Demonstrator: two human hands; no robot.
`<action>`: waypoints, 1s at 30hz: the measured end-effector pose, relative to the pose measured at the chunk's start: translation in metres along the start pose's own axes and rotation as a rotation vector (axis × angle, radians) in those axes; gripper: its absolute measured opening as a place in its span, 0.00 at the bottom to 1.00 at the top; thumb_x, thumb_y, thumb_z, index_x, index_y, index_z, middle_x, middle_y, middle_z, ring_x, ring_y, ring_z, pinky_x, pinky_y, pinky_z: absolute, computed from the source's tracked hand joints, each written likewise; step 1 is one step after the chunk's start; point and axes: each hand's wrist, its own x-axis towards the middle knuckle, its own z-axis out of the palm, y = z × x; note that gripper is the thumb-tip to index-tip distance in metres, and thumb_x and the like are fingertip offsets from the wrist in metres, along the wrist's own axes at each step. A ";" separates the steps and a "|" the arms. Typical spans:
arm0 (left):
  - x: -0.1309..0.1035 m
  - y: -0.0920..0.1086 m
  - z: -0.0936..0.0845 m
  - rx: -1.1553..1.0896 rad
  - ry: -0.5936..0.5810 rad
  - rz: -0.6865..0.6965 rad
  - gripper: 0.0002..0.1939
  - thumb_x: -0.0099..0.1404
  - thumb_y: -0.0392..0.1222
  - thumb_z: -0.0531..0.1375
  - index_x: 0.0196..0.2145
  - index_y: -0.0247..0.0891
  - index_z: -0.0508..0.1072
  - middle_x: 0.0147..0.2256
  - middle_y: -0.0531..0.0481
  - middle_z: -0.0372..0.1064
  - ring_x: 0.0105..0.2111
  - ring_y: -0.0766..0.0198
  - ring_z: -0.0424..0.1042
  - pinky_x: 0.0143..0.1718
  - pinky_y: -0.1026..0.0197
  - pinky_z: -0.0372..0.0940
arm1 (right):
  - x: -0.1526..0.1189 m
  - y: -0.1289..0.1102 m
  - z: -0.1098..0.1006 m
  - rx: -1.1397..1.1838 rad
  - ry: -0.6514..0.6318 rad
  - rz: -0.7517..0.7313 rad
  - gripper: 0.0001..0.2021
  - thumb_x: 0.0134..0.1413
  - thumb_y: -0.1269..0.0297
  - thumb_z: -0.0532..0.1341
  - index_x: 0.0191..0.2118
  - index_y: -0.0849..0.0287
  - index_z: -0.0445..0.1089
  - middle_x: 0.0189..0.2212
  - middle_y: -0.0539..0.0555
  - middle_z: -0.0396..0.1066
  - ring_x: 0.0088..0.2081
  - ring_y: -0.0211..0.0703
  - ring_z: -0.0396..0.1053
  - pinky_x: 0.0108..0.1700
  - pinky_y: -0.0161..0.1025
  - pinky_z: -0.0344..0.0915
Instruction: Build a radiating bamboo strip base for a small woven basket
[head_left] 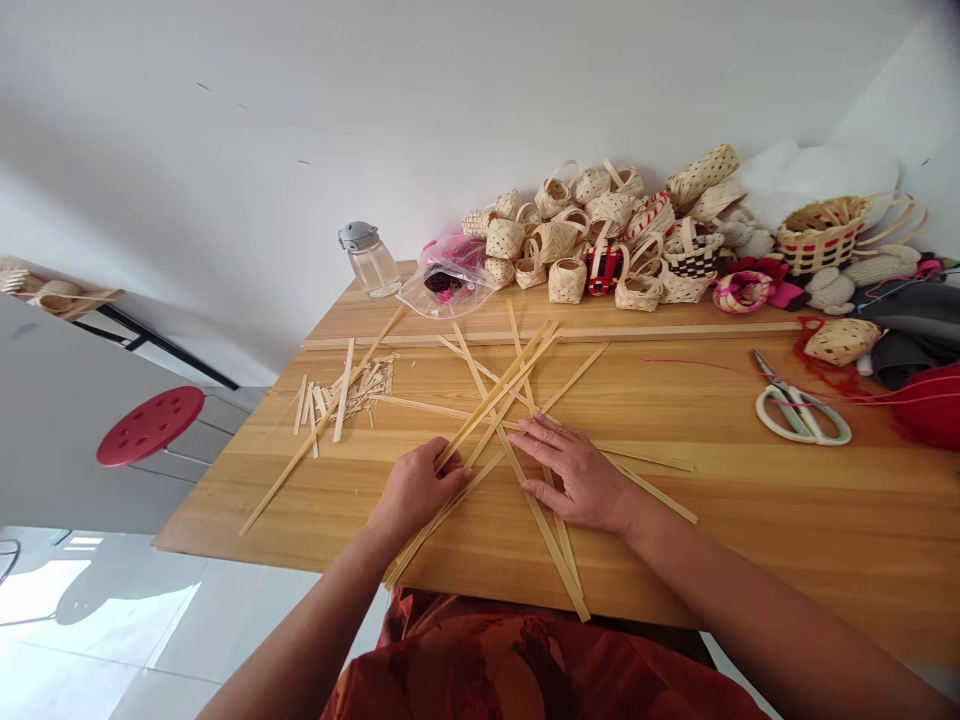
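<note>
Several pale bamboo strips [541, 520] lie crossed like a star on the wooden table [750, 530] in front of me. My left hand [421, 482] is closed around the near ends of a few loose bamboo strips [501, 390], which slant away to the upper right over the crossed ones. With its fingers spread, my right hand [574, 470] lies flat on the right side of the crossing, touching the strips there. The strips' exact overlap under that palm is hidden.
Scissors [802, 410] lie at the right. Small woven baskets [566, 280] crowd the back, beside a plastic bag [450, 280] and a glass bottle [375, 265]. Short offcuts [367, 390] and a long strip [281, 485] are at the left. A red stool [150, 425] stands beyond the table's left edge.
</note>
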 end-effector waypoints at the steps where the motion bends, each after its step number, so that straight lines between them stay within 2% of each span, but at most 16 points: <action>1: -0.001 -0.001 -0.001 -0.010 -0.010 -0.002 0.10 0.60 0.49 0.63 0.29 0.42 0.69 0.30 0.54 0.74 0.32 0.61 0.72 0.35 0.62 0.60 | 0.000 0.000 -0.001 0.024 0.041 0.000 0.30 0.64 0.56 0.60 0.69 0.55 0.59 0.68 0.60 0.59 0.70 0.56 0.52 0.67 0.58 0.56; 4: -0.003 -0.001 -0.005 -0.009 -0.007 -0.011 0.10 0.60 0.50 0.62 0.29 0.42 0.69 0.28 0.54 0.73 0.30 0.61 0.70 0.33 0.61 0.59 | 0.001 0.000 -0.007 0.073 0.197 0.028 0.25 0.65 0.60 0.58 0.66 0.54 0.63 0.64 0.60 0.64 0.66 0.54 0.59 0.66 0.57 0.60; 7: -0.005 0.000 -0.009 0.005 0.002 -0.017 0.10 0.59 0.48 0.63 0.29 0.42 0.69 0.27 0.55 0.71 0.29 0.62 0.69 0.32 0.62 0.58 | 0.002 0.003 -0.015 0.061 0.355 0.090 0.20 0.65 0.64 0.57 0.61 0.51 0.68 0.56 0.57 0.73 0.59 0.53 0.67 0.62 0.56 0.65; 11: -0.013 -0.001 -0.014 0.045 -0.008 -0.034 0.11 0.58 0.48 0.65 0.28 0.42 0.67 0.26 0.56 0.69 0.28 0.63 0.67 0.31 0.63 0.56 | 0.002 0.008 -0.020 0.002 0.429 0.157 0.15 0.64 0.66 0.57 0.54 0.52 0.74 0.47 0.57 0.77 0.52 0.53 0.72 0.56 0.54 0.67; 17: -0.022 -0.007 -0.012 0.106 -0.023 -0.046 0.16 0.57 0.50 0.66 0.28 0.42 0.63 0.28 0.55 0.68 0.29 0.62 0.67 0.32 0.62 0.56 | -0.001 0.009 -0.014 -0.101 0.346 0.182 0.11 0.63 0.66 0.59 0.47 0.52 0.76 0.46 0.54 0.79 0.51 0.52 0.73 0.58 0.55 0.59; 23: -0.022 -0.012 -0.006 0.107 -0.015 -0.021 0.20 0.55 0.50 0.67 0.28 0.43 0.58 0.32 0.54 0.69 0.31 0.61 0.67 0.33 0.61 0.56 | 0.000 0.007 -0.008 -0.077 0.235 0.123 0.14 0.59 0.60 0.64 0.51 0.52 0.75 0.52 0.56 0.76 0.56 0.55 0.70 0.58 0.55 0.61; 30: -0.021 -0.014 -0.004 0.134 -0.011 0.002 0.18 0.57 0.49 0.66 0.27 0.43 0.58 0.31 0.55 0.68 0.31 0.60 0.67 0.33 0.61 0.56 | -0.001 0.011 -0.003 -0.029 0.158 0.063 0.21 0.58 0.55 0.66 0.56 0.53 0.73 0.56 0.59 0.72 0.59 0.56 0.67 0.62 0.57 0.63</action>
